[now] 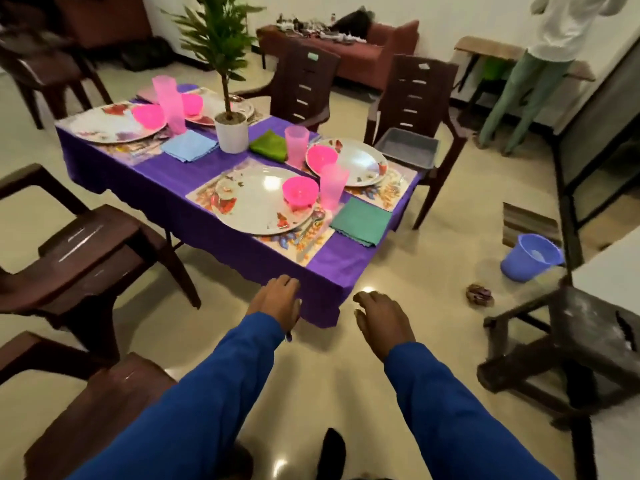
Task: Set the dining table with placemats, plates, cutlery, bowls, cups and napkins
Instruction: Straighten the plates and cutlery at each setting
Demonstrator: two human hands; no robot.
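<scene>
The dining table (180,199) wears a purple cloth. On the nearest floral placemat (301,244) lies a white plate (252,206) with a pink bowl (300,192), a pink cup (333,187) and a teal napkin (362,221) beside it. A second plate (360,164), pink bowl (322,156), pink cup (296,142) and green napkin (269,145) sit behind. Far settings hold a plate (110,124), pink bowls, a tall pink cup (169,102) and a blue napkin (188,146). My left hand (277,299) and right hand (381,318) hover empty, fingers relaxed, below the table's near corner.
A potted plant (230,131) stands mid-table. Brown chairs surround it; one at the right carries a grey tray (407,147). A blue bucket (531,256) sits on the floor, a dark stool (568,344) at right, and a person (540,64) stands at back right.
</scene>
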